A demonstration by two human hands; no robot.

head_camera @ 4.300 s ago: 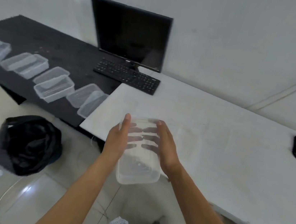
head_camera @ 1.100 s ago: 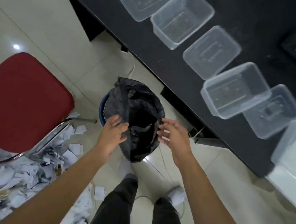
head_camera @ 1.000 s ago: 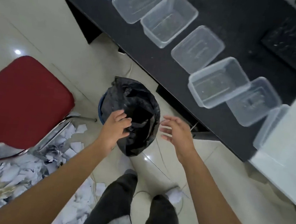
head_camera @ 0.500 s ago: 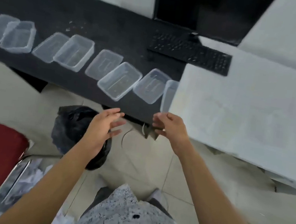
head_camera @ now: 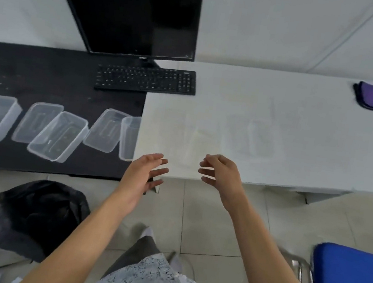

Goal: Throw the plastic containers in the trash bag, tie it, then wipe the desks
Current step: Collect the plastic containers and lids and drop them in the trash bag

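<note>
The plastic containers (head_camera: 58,136) at nine o'clock are clear, thin and smooth, with a faint sheen. Under them the black desk (head_camera: 47,70) is matt and flecked with pale specks (crumbs or scratches, hard to tell). The white desk (head_camera: 289,131) at one o'clock looks smooth and matt. The trash bag (head_camera: 38,214) at seven o'clock is crinkled black film. The purple cloth (head_camera: 372,99) at two o'clock looks soft, and the floor tiles (head_camera: 195,213) are glossy.
</note>
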